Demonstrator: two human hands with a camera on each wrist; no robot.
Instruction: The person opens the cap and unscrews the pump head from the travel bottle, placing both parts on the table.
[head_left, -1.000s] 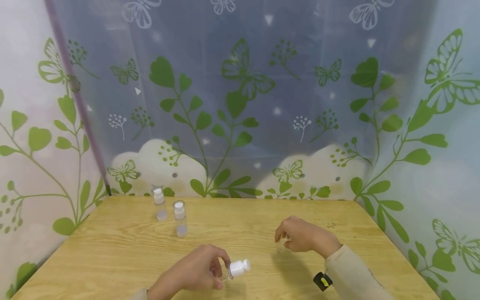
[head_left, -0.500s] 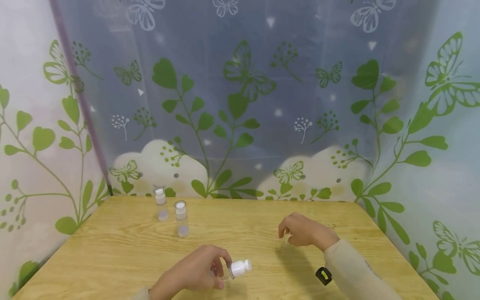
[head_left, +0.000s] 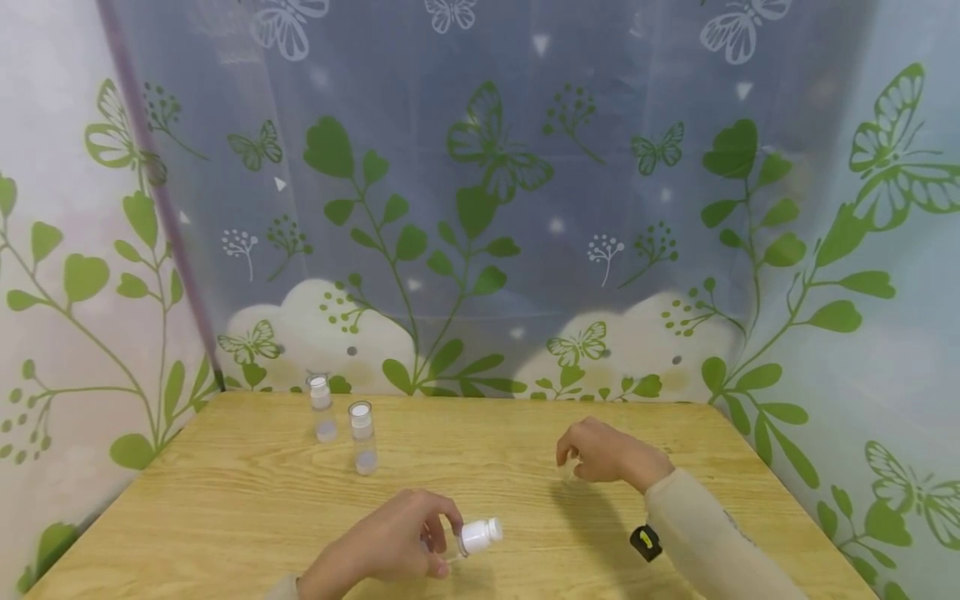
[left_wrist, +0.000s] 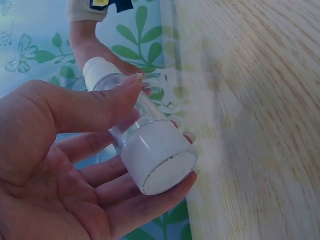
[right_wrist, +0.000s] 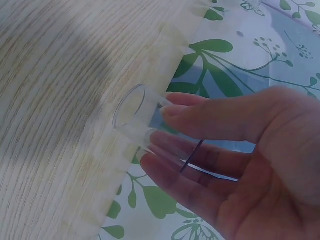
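Observation:
My left hand holds a small clear bottle with a white pump top, tilted sideways above the table. In the left wrist view, the thumb presses along the side of this bottle while the fingers lie behind it. Its white base faces the camera. Further right, my right hand pinches a clear, hollow plastic cap between thumb and fingers. The round rim of the cap points away from the palm in the right wrist view. In the head view the cap is barely visible below the fingers.
Two similar clear bottles stand upright at the table's back left, a nearer bottle and a farther bottle. The wooden table meets a patterned curtain behind. A black device sits at the right sleeve.
My right hand has moved slightly away, toward the back of the table, with the clear cap in it. The left hand and its bottle stay nearly still. The view shifted slightly earlier on.

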